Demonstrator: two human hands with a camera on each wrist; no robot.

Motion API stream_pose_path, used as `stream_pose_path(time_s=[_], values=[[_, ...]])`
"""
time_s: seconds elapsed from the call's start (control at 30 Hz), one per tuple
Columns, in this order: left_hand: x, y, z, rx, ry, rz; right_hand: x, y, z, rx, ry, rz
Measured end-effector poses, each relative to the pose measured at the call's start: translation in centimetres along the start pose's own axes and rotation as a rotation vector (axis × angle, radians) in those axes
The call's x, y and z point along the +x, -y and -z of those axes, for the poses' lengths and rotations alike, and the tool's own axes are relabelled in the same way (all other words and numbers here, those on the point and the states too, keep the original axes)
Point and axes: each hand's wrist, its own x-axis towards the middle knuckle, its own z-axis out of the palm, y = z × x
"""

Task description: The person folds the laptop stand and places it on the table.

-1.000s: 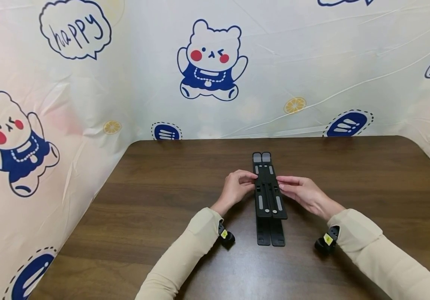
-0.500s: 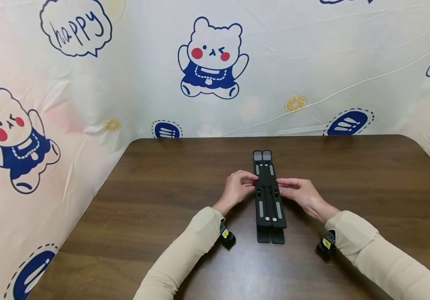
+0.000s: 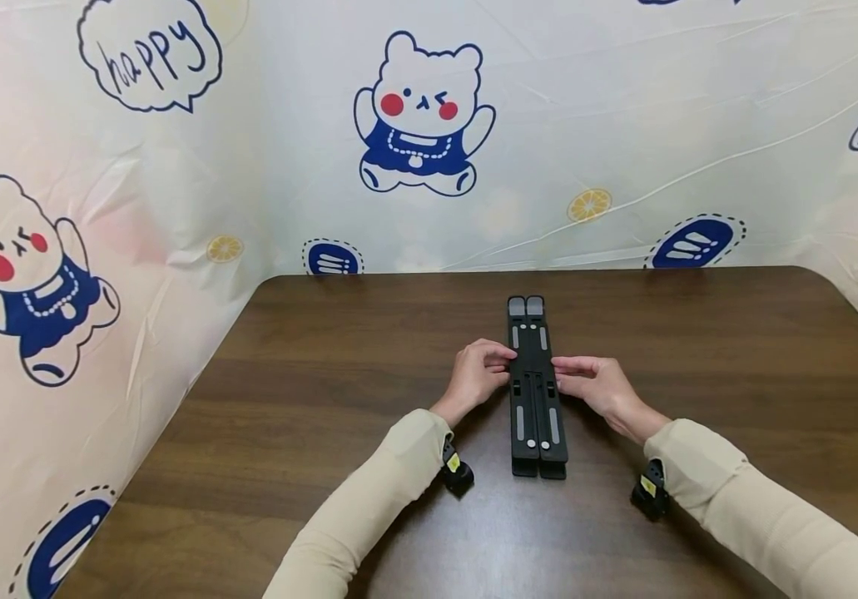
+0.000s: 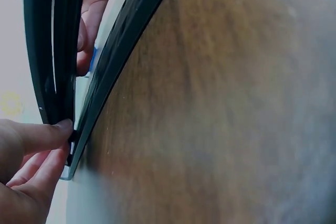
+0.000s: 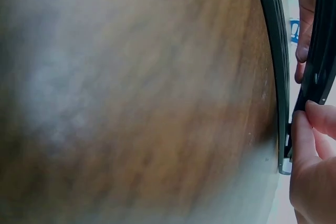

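A black folding laptop stand (image 3: 528, 351), narrowed to two side-by-side bars, lies lengthwise away from me on the table. Grey pads and round rivets dot its upper layer. My left hand (image 3: 471, 376) pinches the left edge of that layer near mid-length; my right hand (image 3: 610, 394) does the same on the right edge. Seen from the left wrist, the upper bars (image 4: 65, 35) slant away from the lower bar (image 4: 118, 59), leaving a narrow wedge between them. In the right wrist view, thumb and finger of the right hand (image 5: 315, 177) meet at the upper bar (image 5: 317, 61).
The brown wooden table (image 3: 309, 399) reaches back to a white printed cloth (image 3: 548, 125) hanging behind and to both sides. A small black camera sits on each wrist, below the cream sleeves (image 3: 376, 491).
The stand's upper layer has swung down toward the lower bars, whose near ends now barely show past it. Both hands keep their hold and have shifted only slightly.
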Motion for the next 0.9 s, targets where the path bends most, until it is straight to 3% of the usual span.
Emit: stream_pose_path(time_s=[0.47,0.67,0.9], values=[[0.19,0.32,-0.11,-0.041,0.018,0.029,0.43,0.14,0.22,-0.054,0.029,-0.029],[0.04,0.21,-0.03,-0.015,0.028,0.036,0.42,0.24,0.25,-0.024,0.05,-0.026],[0.02,0.39,0.06,0.003,0.049,0.043,0.43,0.24,0.36,-0.085,0.065,-0.036]])
